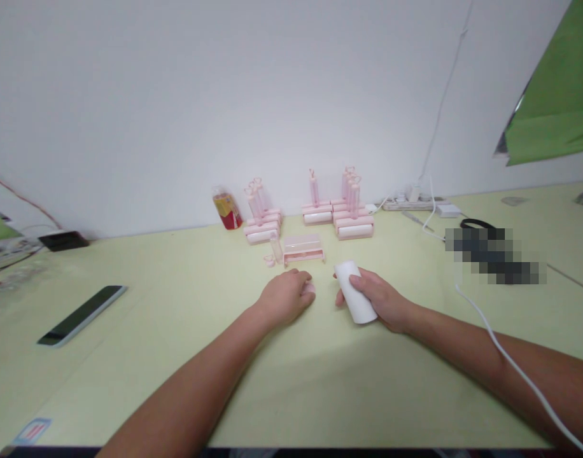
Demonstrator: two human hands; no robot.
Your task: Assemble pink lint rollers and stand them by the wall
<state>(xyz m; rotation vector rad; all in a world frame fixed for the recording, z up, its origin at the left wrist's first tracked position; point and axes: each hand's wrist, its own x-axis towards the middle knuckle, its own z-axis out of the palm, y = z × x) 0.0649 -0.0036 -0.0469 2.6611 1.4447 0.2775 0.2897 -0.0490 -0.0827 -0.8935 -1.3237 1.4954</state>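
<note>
My right hand [381, 298] is wrapped round a white paper roll [352, 294], tilted above the table. Low over the tabletop, my left hand [284, 298] has its fingers closed around a small pale pink piece [309, 289], mostly hidden by them. Just beyond both hands lies a pink roller case [303, 244], its holder without a roll. Beside it are a clear pink handle [276, 247] and a small looped cap [269, 260]. Behind these, pink lint rollers with upright handles stand in a left group [263, 224] and a right group [352, 221].
A red and yellow packet [227, 208] leans near the wall. To the left lies a phone [81, 316]. At the back right is a power strip [410, 205] with white cables, and a blurred-out dark object [494, 254] sits nearer. A white cable [506, 356] crosses my right forearm.
</note>
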